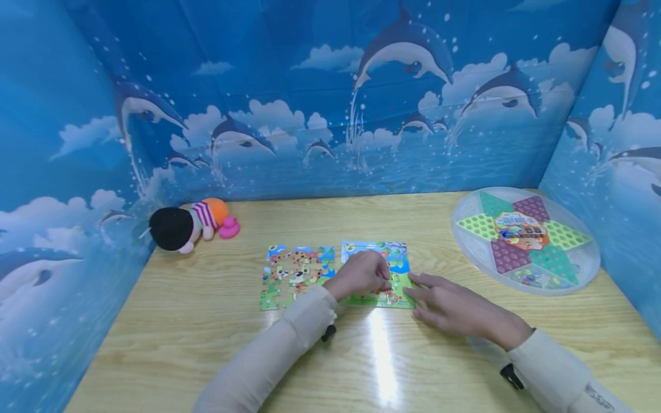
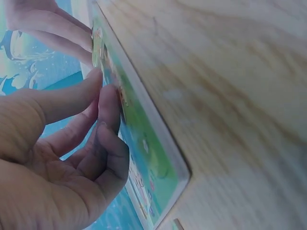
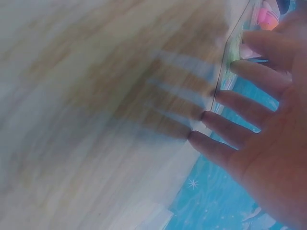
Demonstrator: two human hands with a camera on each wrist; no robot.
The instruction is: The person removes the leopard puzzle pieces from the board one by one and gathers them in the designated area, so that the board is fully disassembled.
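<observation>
My left hand [image 1: 364, 275] is over the right-hand jigsaw puzzle [image 1: 400, 263], a flat board with a blue and green picture. In the left wrist view, its thumb and curled forefinger come close together at the board's surface; whether a piece is between them is hidden. My right hand [image 1: 449, 304] lies at the board's right edge, fingers spread and nearly straight, thumb and forefinger touching that edge. Left of this board lies another jigsaw puzzle [image 1: 296, 269], showing a spotted animal's face with visible seams between pieces; my left forearm crosses its lower right corner.
A round Chinese checkers board [image 1: 467, 252] lies at the table's right. At the back left are a doll [image 1: 203, 217] with a black head and a pink rubber duck [image 1: 229, 228]. Dolphin-patterned blue cloth [image 1: 289, 143] walls the wooden table [image 1: 196, 321] at the back and sides.
</observation>
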